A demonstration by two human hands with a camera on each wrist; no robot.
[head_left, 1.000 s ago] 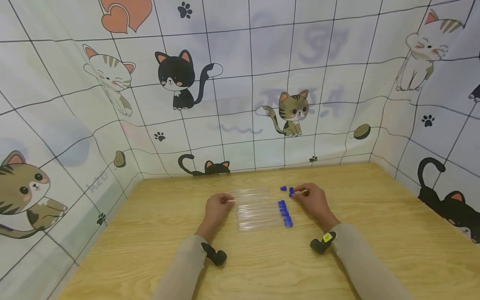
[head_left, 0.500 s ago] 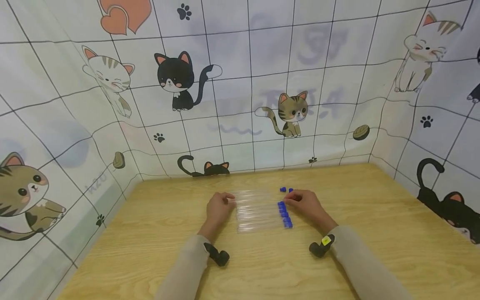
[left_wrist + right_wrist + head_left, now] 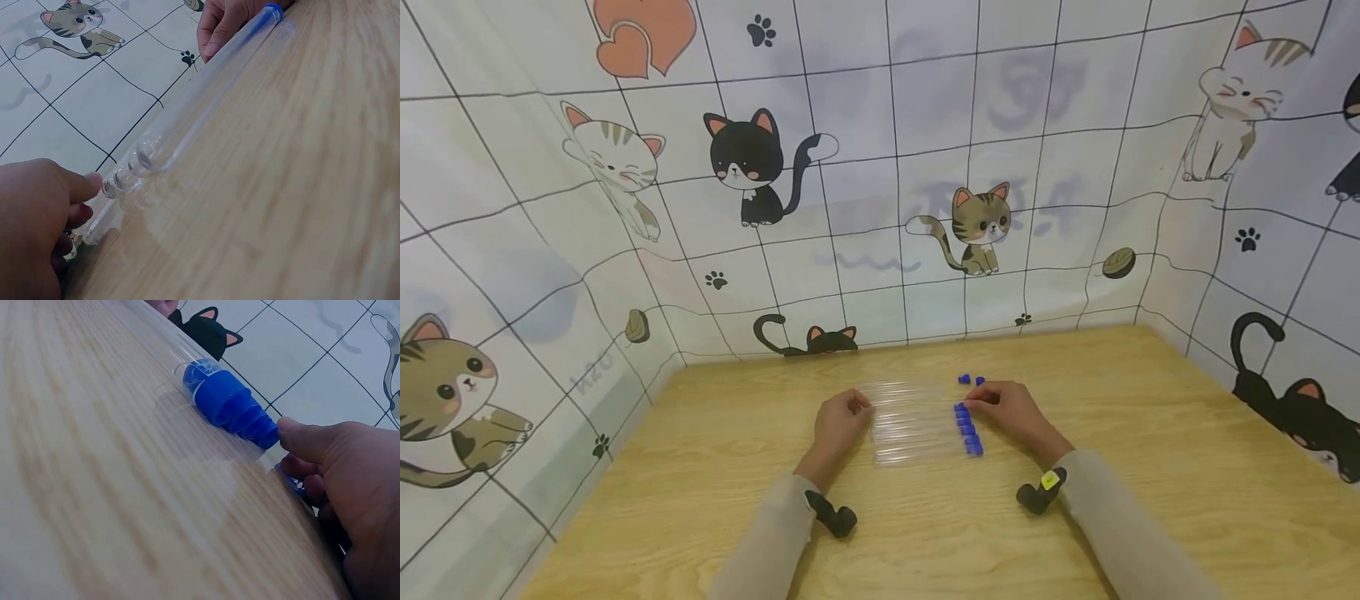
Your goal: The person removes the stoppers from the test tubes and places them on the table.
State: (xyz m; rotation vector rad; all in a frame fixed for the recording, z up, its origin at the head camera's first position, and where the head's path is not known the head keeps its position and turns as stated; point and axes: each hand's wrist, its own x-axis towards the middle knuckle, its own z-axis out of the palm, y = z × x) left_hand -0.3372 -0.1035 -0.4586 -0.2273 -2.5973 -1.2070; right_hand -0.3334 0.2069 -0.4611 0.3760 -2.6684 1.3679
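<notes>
Several clear test tubes [image 3: 910, 437] lie side by side on the wooden table, rounded ends to the left. Blue caps [image 3: 970, 437] close the right ends of the nearer ones; those further back show no cap. My left hand [image 3: 841, 425] pinches the rounded end of one tube between thumb and fingers, at the row's left side. At the opposite end my right hand [image 3: 1011, 412] pinches a blue cap, mostly hidden by the fingers, right by the tube mouths. In the right wrist view its thumb is at the far end of the lined-up caps [image 3: 234, 406].
Two loose blue caps, a left one [image 3: 964, 379] and one [image 3: 980, 381] partly behind the right hand, lie at the back. The wooden table [image 3: 917, 533] meets a cat-patterned cloth wall [image 3: 865, 292] behind and at both sides.
My right hand has come from the loose caps at the back toward the tube mouths, with a cap in its fingers. The left hand stays at the tubes' rounded ends, slightly lower.
</notes>
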